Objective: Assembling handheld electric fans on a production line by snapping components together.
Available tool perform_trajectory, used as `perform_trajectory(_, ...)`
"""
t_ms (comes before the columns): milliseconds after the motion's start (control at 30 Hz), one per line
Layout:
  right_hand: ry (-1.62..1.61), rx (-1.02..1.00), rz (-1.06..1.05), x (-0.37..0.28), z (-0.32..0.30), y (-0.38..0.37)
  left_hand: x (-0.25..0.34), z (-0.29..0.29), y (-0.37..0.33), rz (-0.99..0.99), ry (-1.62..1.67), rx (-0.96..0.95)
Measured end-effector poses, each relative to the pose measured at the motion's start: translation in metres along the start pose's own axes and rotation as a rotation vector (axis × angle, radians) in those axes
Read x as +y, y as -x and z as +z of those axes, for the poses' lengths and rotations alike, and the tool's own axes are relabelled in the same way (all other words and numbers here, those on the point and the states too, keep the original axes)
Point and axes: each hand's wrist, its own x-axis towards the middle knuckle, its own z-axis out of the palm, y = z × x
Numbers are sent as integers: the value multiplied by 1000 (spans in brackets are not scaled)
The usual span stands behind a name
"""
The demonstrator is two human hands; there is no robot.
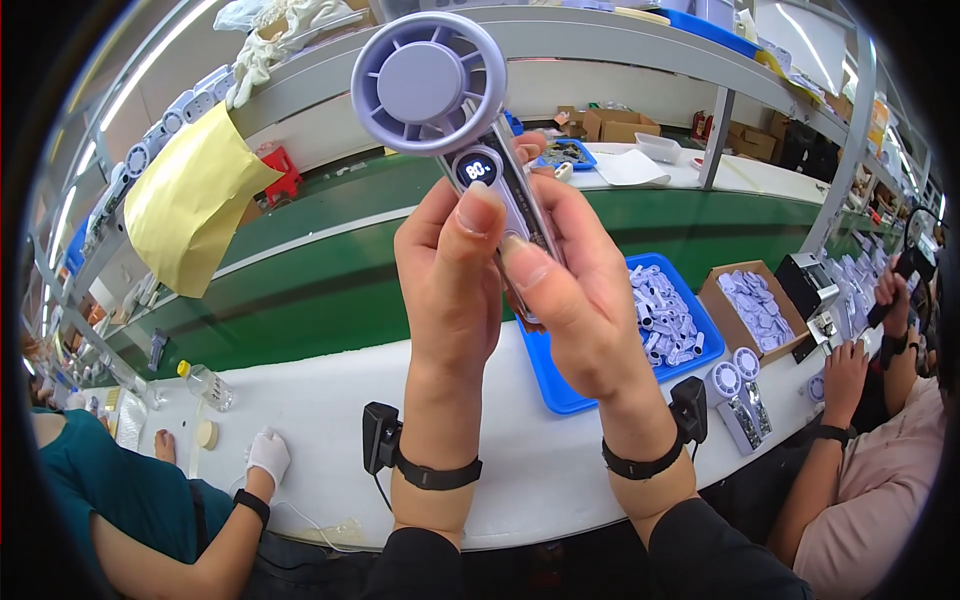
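Raised above the table is a light purple handheld fan (424,84), its round caged head up and its body tilted. My left hand (447,265) grips the body from the left, the thumb lying just under a small round lit display (477,170). From the other side my right hand (578,290) closes on the same body, its thumb pressed to the front lower down. The open side of the body shows darker inner parts along its right edge. My fingers behind the fan are mostly hidden. A black strap with a small black box circles each wrist.
Behind my right hand lies a blue tray (562,398) of small purple parts, beside a cardboard box (785,343) of purple shells. Two opened fans (742,420) lie nearer. Co-workers sit on both sides; a white-gloved hand (268,457) rests left. A metal shelf (600,45) spans overhead.
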Motion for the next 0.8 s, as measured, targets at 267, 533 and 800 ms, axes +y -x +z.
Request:
perform_trajectory(267,121,-2,-166,8,-11,-3,2,-1,2,70,-175,-92)
perform_trajectory(533,134,61,-427,16,-12,-2,9,8,7,62,-213,-319)
perform_trajectory(800,395,67,-275,0,-9,2,9,20,13,68,-146,-323)
